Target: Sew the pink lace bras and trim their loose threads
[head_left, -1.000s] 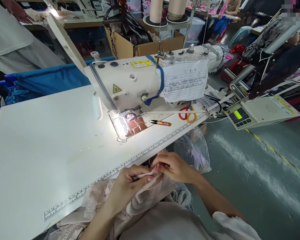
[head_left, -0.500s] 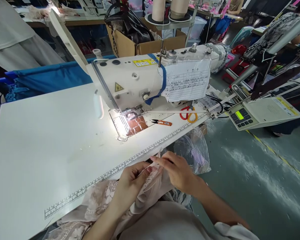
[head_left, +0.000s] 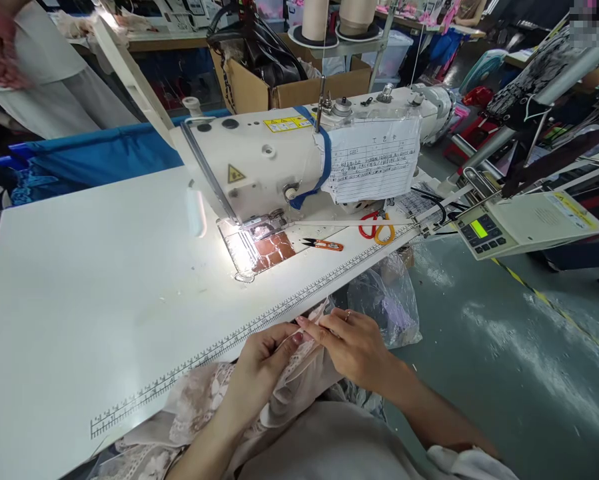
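A pale pink lace garment (head_left: pixel 302 373) lies across my lap and up against the table's front edge. My left hand (head_left: pixel 264 363) pinches its edge between thumb and fingers. Close beside it, my right hand (head_left: pixel 352 343) holds the same edge, its index finger reaching toward the left thumb and a ring on one finger. Beyond my hands stands a white sewing machine (head_left: pixel 249 167) with its lamp lighting the needle area. Orange thread snips (head_left: pixel 324 245) lie on the table, near scissors with red and yellow handles (head_left: pixel 383 230).
A printed ruler (head_left: pixel 259 327) runs along the front of the white table (head_left: pixel 104 287). A control box (head_left: pixel 529 223) juts out at the right. Under the table edge hangs a clear plastic bag (head_left: pixel 389 303). Behind the machine are a cardboard box (head_left: pixel 299 93) and a standing person (head_left: pixel 54 80).
My right hand has turned slightly and its fingers have shifted along the garment's edge. My left hand has barely moved. The person at the far left has moved, and their hand now shows.
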`<state>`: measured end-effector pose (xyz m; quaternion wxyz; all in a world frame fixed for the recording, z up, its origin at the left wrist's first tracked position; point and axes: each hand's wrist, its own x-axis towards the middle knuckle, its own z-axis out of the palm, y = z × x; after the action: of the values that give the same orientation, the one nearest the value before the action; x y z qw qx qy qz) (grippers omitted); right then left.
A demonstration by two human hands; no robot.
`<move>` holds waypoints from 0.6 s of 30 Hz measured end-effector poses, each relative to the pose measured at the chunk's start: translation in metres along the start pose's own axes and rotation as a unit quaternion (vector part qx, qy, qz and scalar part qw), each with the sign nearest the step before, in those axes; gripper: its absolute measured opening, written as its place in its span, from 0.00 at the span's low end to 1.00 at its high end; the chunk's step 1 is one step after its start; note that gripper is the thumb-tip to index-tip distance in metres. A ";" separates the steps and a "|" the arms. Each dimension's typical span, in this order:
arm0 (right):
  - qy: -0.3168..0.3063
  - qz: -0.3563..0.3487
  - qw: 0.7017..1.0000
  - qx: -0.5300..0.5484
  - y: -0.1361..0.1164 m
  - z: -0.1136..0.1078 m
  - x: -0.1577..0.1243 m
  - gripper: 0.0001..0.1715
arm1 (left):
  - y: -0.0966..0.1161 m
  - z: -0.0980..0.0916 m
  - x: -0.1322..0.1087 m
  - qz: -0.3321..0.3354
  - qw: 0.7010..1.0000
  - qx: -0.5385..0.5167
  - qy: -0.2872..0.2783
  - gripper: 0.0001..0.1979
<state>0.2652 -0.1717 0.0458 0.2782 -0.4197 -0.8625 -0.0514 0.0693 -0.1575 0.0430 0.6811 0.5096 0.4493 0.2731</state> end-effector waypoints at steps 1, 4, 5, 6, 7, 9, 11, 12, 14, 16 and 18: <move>-0.001 0.001 1.000 0.000 0.000 0.000 0.000 0.27 | 0.000 0.000 0.000 0.000 1.000 0.000 0.001 0.16; -0.003 0.005 1.000 0.009 0.000 0.001 -0.001 0.27 | 0.000 0.000 0.000 0.004 1.000 -0.002 0.007 0.16; -0.004 0.010 1.000 0.020 -0.001 0.002 -0.001 0.27 | 0.001 0.001 0.000 0.007 1.000 -0.002 0.010 0.15; -0.009 0.018 0.999 0.038 -0.002 0.003 -0.002 0.27 | 0.002 0.002 0.000 0.011 1.000 0.000 0.014 0.15; -0.012 0.028 0.998 0.061 -0.003 0.004 -0.003 0.26 | 0.003 0.003 0.000 0.017 1.000 0.004 0.017 0.15; -0.021 0.048 0.993 0.108 -0.006 0.008 -0.005 0.25 | 0.006 0.004 0.000 0.026 0.999 0.020 0.022 0.15; -0.031 0.067 0.987 0.142 -0.009 0.010 -0.006 0.24 | 0.008 0.006 -0.001 0.025 0.998 0.046 0.025 0.16; -0.037 0.081 0.982 0.164 -0.011 0.010 -0.005 0.24 | 0.008 0.006 -0.001 0.022 0.998 0.061 0.024 0.16; -0.060 0.130 0.956 0.258 -0.013 0.007 -0.003 0.24 | 0.009 0.006 -0.001 0.019 0.996 0.082 0.011 0.17; -0.094 0.206 0.878 0.422 -0.012 0.004 0.001 0.22 | 0.009 0.004 -0.001 0.026 0.996 0.084 -0.023 0.17; -0.110 0.279 0.746 0.595 -0.010 0.001 0.006 0.23 | 0.010 0.004 -0.001 0.030 0.995 0.074 -0.060 0.18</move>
<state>0.2544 -0.1739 0.0494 0.3765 -0.3940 -0.5875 0.5982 0.0733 -0.1565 0.0534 0.6585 0.5872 0.4116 0.2283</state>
